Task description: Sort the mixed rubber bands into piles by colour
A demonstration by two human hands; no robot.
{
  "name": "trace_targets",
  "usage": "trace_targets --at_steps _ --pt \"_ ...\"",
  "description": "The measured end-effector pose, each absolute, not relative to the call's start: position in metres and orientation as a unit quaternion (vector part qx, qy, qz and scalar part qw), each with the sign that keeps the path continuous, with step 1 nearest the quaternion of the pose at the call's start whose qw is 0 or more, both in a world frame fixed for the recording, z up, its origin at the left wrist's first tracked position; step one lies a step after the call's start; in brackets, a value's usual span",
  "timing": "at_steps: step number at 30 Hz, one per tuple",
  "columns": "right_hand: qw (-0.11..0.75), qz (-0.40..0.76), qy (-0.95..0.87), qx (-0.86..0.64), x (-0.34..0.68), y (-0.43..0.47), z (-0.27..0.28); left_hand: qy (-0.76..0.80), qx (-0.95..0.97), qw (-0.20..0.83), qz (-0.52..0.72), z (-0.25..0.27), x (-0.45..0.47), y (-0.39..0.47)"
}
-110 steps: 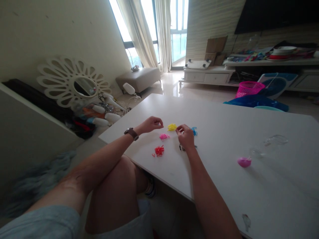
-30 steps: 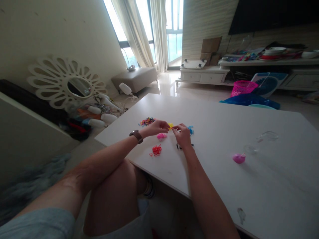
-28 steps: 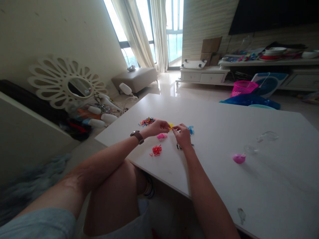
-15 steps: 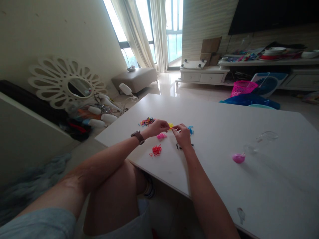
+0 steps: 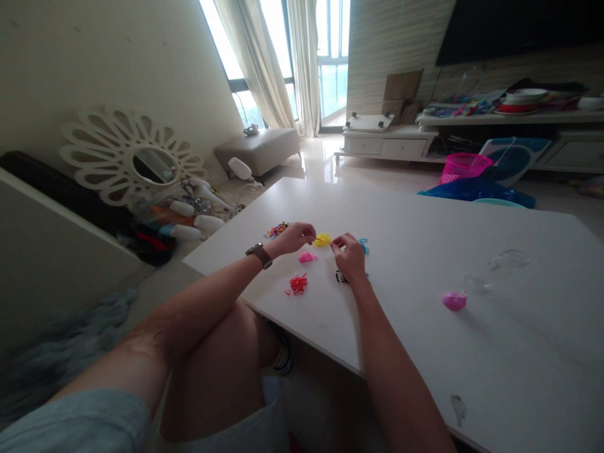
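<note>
A thin red rubber band (image 5: 321, 239) is stretched between my two hands, over the pile of yellow bands (image 5: 324, 241). My left hand (image 5: 301, 235) pinches one end and my right hand (image 5: 349, 254) pinches the other. Beside my left hand lies a mixed-colour heap of bands (image 5: 276, 230). Nearer to me are a pink pile (image 5: 307, 257) and a red pile (image 5: 298, 285). Blue bands (image 5: 363, 245) show just past my right hand, and black bands (image 5: 341, 277) are partly hidden under it.
On the white table (image 5: 401, 239), a pink rounded object (image 5: 455, 301) and clear plastic pieces (image 5: 509, 258) lie to the right. Another small clear piece (image 5: 457, 410) is near the front edge. Beyond the table stand a pink basket (image 5: 465, 167) and a bench (image 5: 257, 151).
My hands have moved apart, drawing the red rubber band out into a longer line. More of the yellow pile now shows between them.
</note>
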State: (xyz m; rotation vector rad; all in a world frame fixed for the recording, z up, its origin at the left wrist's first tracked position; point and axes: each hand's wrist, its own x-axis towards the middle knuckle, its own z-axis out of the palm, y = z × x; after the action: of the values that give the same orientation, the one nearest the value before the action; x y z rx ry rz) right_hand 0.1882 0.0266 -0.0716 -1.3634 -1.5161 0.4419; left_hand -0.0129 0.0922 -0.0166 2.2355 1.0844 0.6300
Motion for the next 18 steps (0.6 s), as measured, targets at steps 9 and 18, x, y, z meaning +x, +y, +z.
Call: trace_targets --at_steps 9,18 --pt "0.504 0.180 -0.645 -0.545 0.180 0.028 -0.075 0.389 0.843 0.293 0.229 -0.017 -0.016 0.084" --pt "0.525 0.195 -0.656 -0.505 0.179 0.028 -0.079 0.391 0.843 0.295 0.221 -0.021 -0.016 0.084"
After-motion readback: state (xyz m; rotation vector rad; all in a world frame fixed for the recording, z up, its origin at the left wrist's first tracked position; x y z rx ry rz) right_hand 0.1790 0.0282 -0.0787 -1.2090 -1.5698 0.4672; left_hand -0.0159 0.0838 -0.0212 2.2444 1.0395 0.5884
